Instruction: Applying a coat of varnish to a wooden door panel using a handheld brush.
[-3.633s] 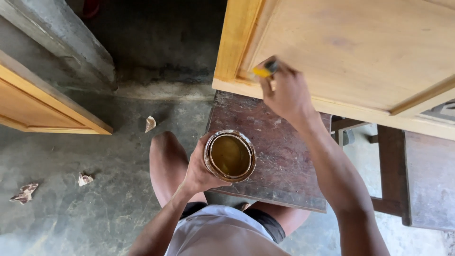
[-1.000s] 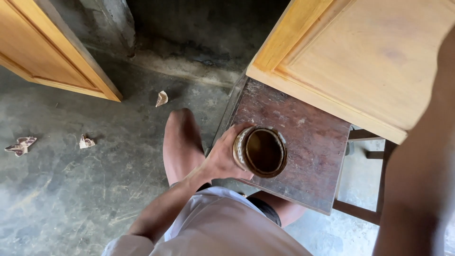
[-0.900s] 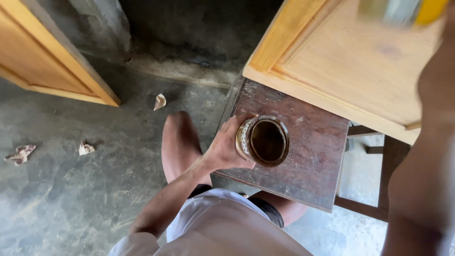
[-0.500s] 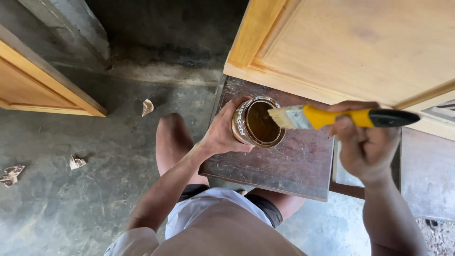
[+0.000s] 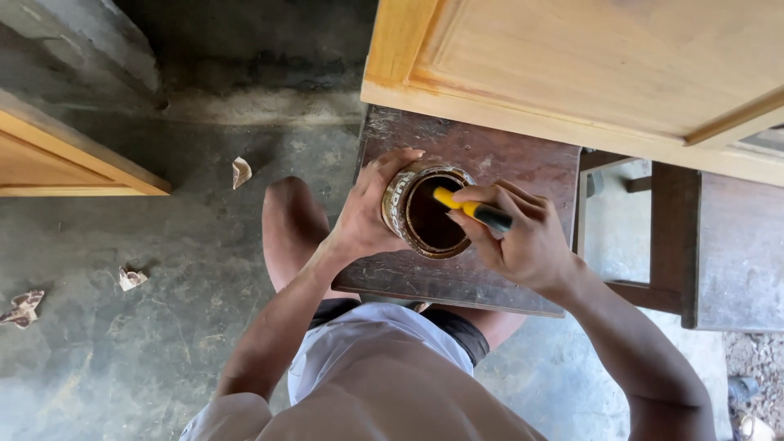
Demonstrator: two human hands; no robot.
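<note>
Gripping tin (image 5: 425, 214) left, brush (image 5: 472, 209) right, dipped inside.

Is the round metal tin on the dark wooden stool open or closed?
Open: the round metal tin has no lid, dark brown liquid shows inside, and the yellow-handled brush dips into it.

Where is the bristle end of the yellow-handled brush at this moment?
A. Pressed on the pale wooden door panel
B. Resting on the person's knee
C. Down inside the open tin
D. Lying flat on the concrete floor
C: the right hand holds the brush by its handle, pointing down into the open tin, which the left hand steadies on the dark stool.
</note>
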